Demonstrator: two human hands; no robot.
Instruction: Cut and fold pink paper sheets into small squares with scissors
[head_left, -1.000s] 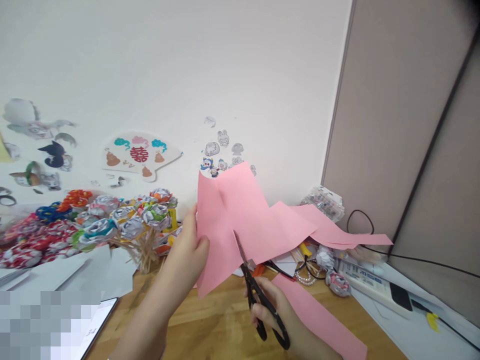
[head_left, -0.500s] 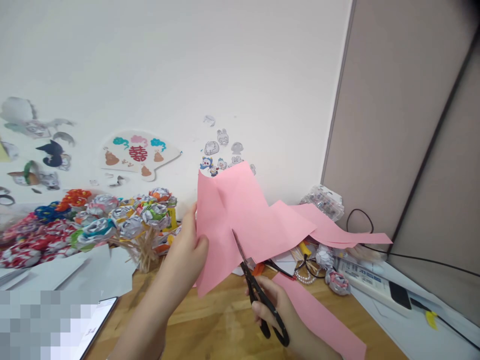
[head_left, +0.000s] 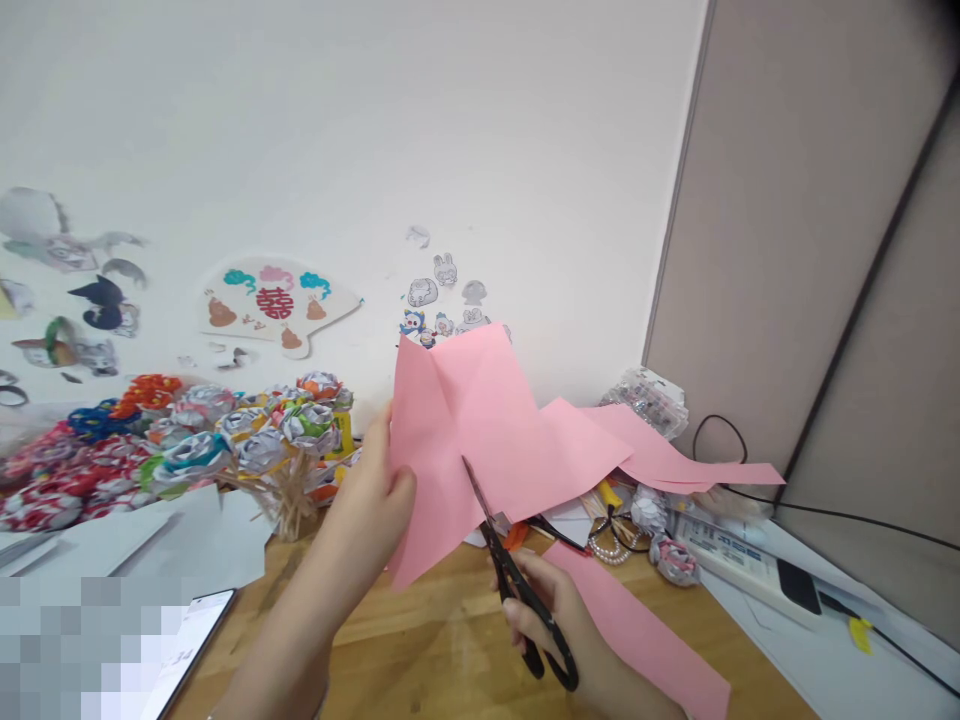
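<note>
My left hand [head_left: 373,505] pinches the left edge of a folded pink paper sheet [head_left: 480,420] and holds it upright over the wooden table [head_left: 420,640]. My right hand [head_left: 570,630] grips black scissors [head_left: 517,580] by the handles. The blades point up into the lower edge of the pink sheet, partway into a cut. The sheet's right part droops sideways toward the wall corner. A cut pink strip [head_left: 637,635] lies flat on the table under my right hand.
Paper roses on sticks [head_left: 225,440] crowd the left back of the table. A phone [head_left: 184,650] and white sheets [head_left: 150,540] lie front left. Beads, small trinkets [head_left: 645,530], a white box [head_left: 735,560] and black cables [head_left: 825,515] sit at the right by the partition.
The scissors have crept a little further up into the pink sheet. Both hands and the paper stay almost where they were; the view shifted slightly.
</note>
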